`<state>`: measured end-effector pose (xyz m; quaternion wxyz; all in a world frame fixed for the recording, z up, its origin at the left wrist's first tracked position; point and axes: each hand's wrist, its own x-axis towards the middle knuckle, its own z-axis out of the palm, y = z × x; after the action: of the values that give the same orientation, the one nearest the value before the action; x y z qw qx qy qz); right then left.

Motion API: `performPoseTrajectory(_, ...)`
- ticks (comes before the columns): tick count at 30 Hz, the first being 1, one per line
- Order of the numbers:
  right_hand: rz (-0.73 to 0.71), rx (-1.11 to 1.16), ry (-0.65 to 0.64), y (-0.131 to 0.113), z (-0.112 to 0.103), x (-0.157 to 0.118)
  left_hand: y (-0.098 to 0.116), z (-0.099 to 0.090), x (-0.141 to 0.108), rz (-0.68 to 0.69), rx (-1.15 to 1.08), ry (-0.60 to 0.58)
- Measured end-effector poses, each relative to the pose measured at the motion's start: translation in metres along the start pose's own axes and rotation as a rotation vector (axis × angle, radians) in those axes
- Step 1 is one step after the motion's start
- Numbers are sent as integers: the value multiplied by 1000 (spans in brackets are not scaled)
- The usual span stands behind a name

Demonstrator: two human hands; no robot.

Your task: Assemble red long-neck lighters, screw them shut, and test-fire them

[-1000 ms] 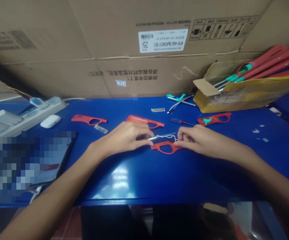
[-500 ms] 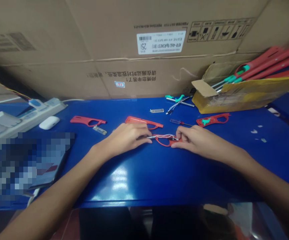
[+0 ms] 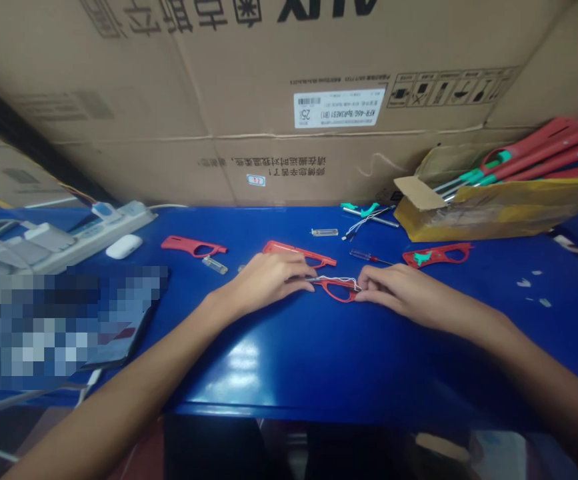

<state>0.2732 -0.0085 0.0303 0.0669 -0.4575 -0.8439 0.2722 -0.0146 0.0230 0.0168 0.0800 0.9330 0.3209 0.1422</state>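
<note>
Between my hands is a red lighter casing half [image 3: 339,297] with a ring-shaped trigger opening, held just above the table or resting on it; I cannot tell which. White wires [image 3: 337,279] run along its upper edge. My left hand [image 3: 275,279] pinches the left end, where a thin metal tube [image 3: 311,279] shows at the fingertips. Closed on the right end is my right hand [image 3: 391,291], its fingertips hiding the wire ends. Behind the left fingers lies another red casing piece [image 3: 303,253]. A small screwdriver [image 3: 365,255] lies behind the right hand.
On the blue table [image 3: 269,360] are a red casing [image 3: 183,245], clear fuel tanks [image 3: 325,233], green parts with metal tubes [image 3: 369,212] and a casing half with a green trigger [image 3: 423,258]. A yellow-taped box [image 3: 489,210] holds red lighters. A power strip [image 3: 119,223] and tablet-like device [image 3: 133,327] stand left.
The camera view has tilted up, so everything sits lower and farther right. Both hands stay on the casing half; the right fingertips now cover the wire ends that showed before.
</note>
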Motion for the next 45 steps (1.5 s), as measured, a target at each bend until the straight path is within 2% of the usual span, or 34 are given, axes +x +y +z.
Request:
performPoseTrajectory(8, 12, 7, -5, -3, -2, 2, -1, 3, 1, -10, -41, 23)
performPoseTrajectory(19, 16, 3, -11, -4, -3, 1, 8, -7, 2, -21, -78, -48)
performPoseTrajectory(30, -2, 49, -19, -8, -5, -1, 10, 3, 2, 97, 68, 43)
performPoseTrajectory(38, -31, 44, 37, -3, -7, 3, 7, 3, 3, -29, 27, 23)
performPoseTrajectory(45, -56, 15, 78, 3, -8, 4, 1, 2, 2, -69, -32, 5)
